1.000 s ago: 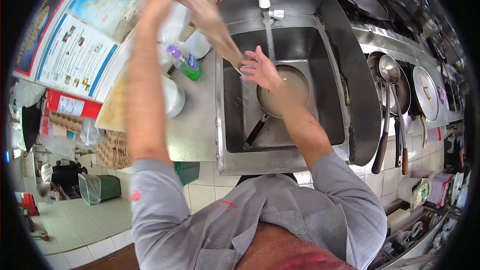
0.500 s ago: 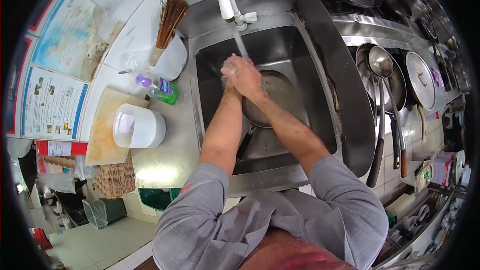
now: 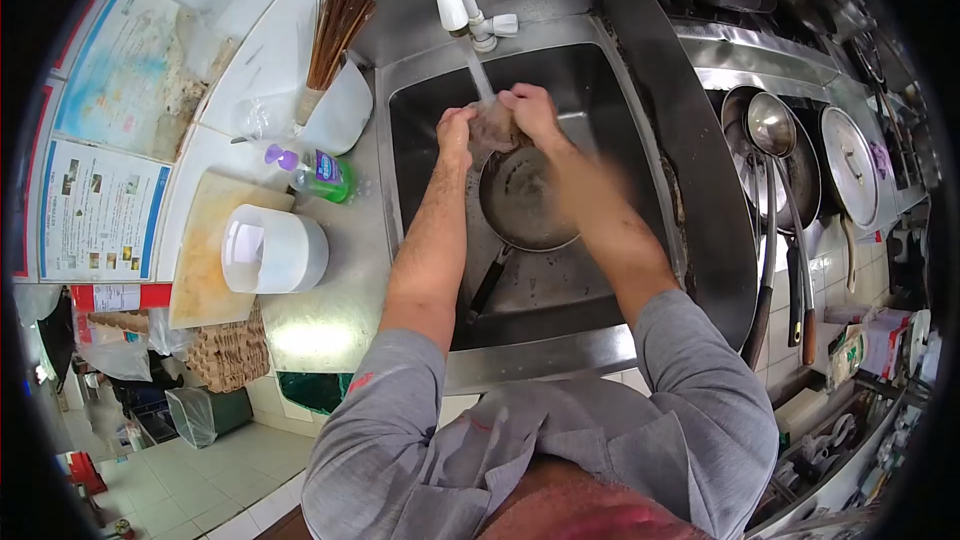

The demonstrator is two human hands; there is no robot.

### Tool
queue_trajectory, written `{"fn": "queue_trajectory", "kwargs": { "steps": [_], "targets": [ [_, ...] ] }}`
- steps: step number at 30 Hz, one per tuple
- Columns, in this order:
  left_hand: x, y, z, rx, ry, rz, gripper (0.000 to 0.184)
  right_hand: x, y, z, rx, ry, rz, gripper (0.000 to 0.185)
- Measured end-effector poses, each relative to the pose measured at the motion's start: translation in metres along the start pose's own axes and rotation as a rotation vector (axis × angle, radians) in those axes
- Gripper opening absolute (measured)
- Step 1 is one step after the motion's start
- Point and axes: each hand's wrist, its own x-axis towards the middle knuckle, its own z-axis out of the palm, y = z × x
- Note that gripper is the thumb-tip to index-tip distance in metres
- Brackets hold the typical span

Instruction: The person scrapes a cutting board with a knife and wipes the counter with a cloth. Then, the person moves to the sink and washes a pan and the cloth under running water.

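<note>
A stream from the white tap point(image 3: 452, 2) runs down between my hands. My left hand point(image 3: 456, 132) is closed on one side of a thin, brownish, see-through piece of limp material point(image 3: 492, 128). On its other side my right hand point(image 3: 532, 112) grips it, so that it spreads between them in the water. Whether it is mesh, cloth or film I cannot tell. Below it, a round frying pan point(image 3: 520, 202) lies in the steel sink point(image 3: 630, 240), its black handle pointing toward me. My right forearm is smeared by motion.
Left of the sink stand a green soap bottle point(image 3: 328, 178) with a purple top, a white tub point(image 3: 275, 250) and a stick brush point(image 3: 338, 35) in a white holder. A cutting board point(image 3: 215, 240) leans there. Ladles point(image 3: 771, 125) and pans hang to the right.
My hands were pressed together under the water. They have moved apart, with the thin piece now spread between them, and more of the pan shows.
</note>
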Motion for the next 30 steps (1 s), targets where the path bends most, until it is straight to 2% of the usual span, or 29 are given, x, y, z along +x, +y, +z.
{"fn": "queue_trajectory", "kwargs": {
  "steps": [1, 3, 4, 5, 7, 11, 13, 14, 15, 16, 17, 19, 20, 21, 22, 23, 24, 25, 26, 27, 28, 29, 30],
  "targets": [
    [-0.005, 0.003, 0.003, 0.003, 0.0, -0.007, 0.008, -0.002, -0.011, 0.001, 0.0, 0.0, 0.008, 0.022],
    [-0.022, 0.02, 0.016, 0.19, 0.017, 0.17, 0.007, -0.001, -0.019, 0.001, -0.168, 0.144, -0.257, 0.021],
    [-0.021, 0.025, 0.02, 0.194, -0.008, 0.193, 0.009, 0.009, -0.003, 0.005, -0.058, 0.193, -0.161, 0.02],
    [-0.024, 0.032, 0.023, 0.198, -0.005, 0.183, 0.009, 0.012, 0.002, -0.003, -0.035, 0.166, 0.04, 0.022],
    [-0.028, 0.046, 0.03, 0.11, -0.073, 0.227, 0.009, 0.021, 0.047, -0.009, 0.336, 0.057, 0.203, 0.024],
    [-0.035, 0.044, 0.053, 0.058, -0.171, 0.183, 0.005, 0.007, 0.105, 0.018, 0.562, 0.145, 0.263, 0.036],
    [-0.042, 0.045, 0.058, 0.034, -0.201, 0.166, 0.009, 0.019, 0.149, 0.039, 0.964, -0.139, 0.727, 0.052],
    [-0.042, 0.048, 0.057, -0.011, -0.227, 0.048, 0.011, 0.008, 0.13, 0.032, 0.968, -0.125, 0.725, 0.052],
    [-0.041, 0.049, 0.056, -0.053, -0.257, -0.072, 0.012, -0.013, 0.09, 0.022, 1.279, -0.235, 0.607, 0.058],
    [-0.035, 0.042, 0.051, -0.177, -0.342, 0.062, 0.013, -0.025, 0.063, 0.017, 1.58, -0.341, 0.459, 0.065],
    [-0.033, 0.044, 0.044, -0.259, -0.355, -0.02, 0.016, -0.018, 0.063, 0.015, 1.626, -0.304, 0.493, 0.067],
    [-0.016, 0.027, 0.027, -0.316, -0.163, 0.012, 0.014, -0.014, 0.049, 0.005, 1.505, -0.428, 0.363, 0.054],
    [0.004, 0.008, 0.007, -0.289, -0.265, -0.082, 0.019, -0.022, 0.017, -0.003, 1.437, -0.287, 0.373, 0.036],
    [-0.011, 0.011, 0.016, -0.293, -0.286, -0.085, 0.019, -0.015, 0.016, 0.007, 1.305, -0.114, 0.246, 0.017],
    [-0.038, 0.019, 0.022, -0.328, -0.29, -0.265, 0.024, -0.02, -0.002, 0.008, 1.183, -0.092, 0.277, 0.009],
    [-0.053, 0.024, 0.028, -0.356, -0.289, -0.445, 0.03, -0.023, -0.012, 0.023, 0.919, 0.066, 0.188, 0.009],
    [-0.039, 0.002, 0.028, -0.559, -0.516, -0.342, 0.037, -0.03, -0.022, 0.029, 0.624, 0.11, 0.022, 0.013],
    [-0.037, -0.001, 0.03, -0.472, -0.674, -0.147, 0.037, -0.036, -0.029, 0.032, 0.325, 0.149, -0.137, 0.017],
    [-0.037, -0.002, 0.033, -0.407, -0.801, 0.063, 0.037, -0.039, -0.033, 0.029, 0.322, 0.154, -0.139, 0.017],
    [-0.033, -0.008, 0.036, -0.695, -0.955, -0.065, 0.035, -0.042, -0.037, 0.025, 0.034, 0.153, -0.184, 0.022],
    [-0.013, -0.021, 0.034, -0.7, -0.954, -0.062, 0.035, -0.043, -0.038, 0.022, -0.256, 0.146, -0.227, 0.027],
    [0.017, -0.036, 0.028, -0.361, -0.746, -0.02, 0.026, -0.041, -0.033, 0.018, -0.257, 0.142, -0.228, 0.027],
    [0.018, -0.033, 0.026, -0.195, -0.633, 0.009, 0.023, -0.033, -0.022, 0.014, -0.143, 0.217, -0.142, 0.031]
  ]
}}
